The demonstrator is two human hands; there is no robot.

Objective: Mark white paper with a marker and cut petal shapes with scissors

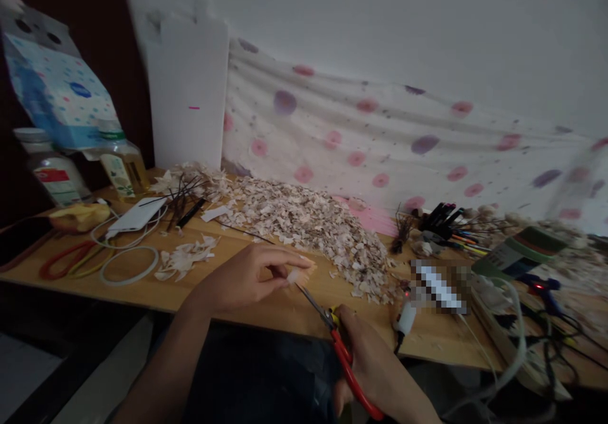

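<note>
My left hand (254, 275) pinches a small, thin, whitish piece (295, 276) between thumb and fingers just above the table. What the piece is made of I cannot make out. In my right hand (368, 354) is a pair of scissors (344, 361) with red and yellow handles, the hand closed round them. Their blade tips point up and left and reach the edge of the piece. Behind both hands spreads a large heap of pale flakes (304, 212). A smaller bunch of whitish strips (187, 257) lies left of my left hand.
On the left are a white power bank (137, 214) with a cable, orange-handled scissors (66, 261), a half-eaten apple (78, 216) and bottles (124, 164). To the right lie a pixelated phone (439, 286), a green container (520, 253), a glue gun (541, 288), a power strip (513, 354) and tangled cords.
</note>
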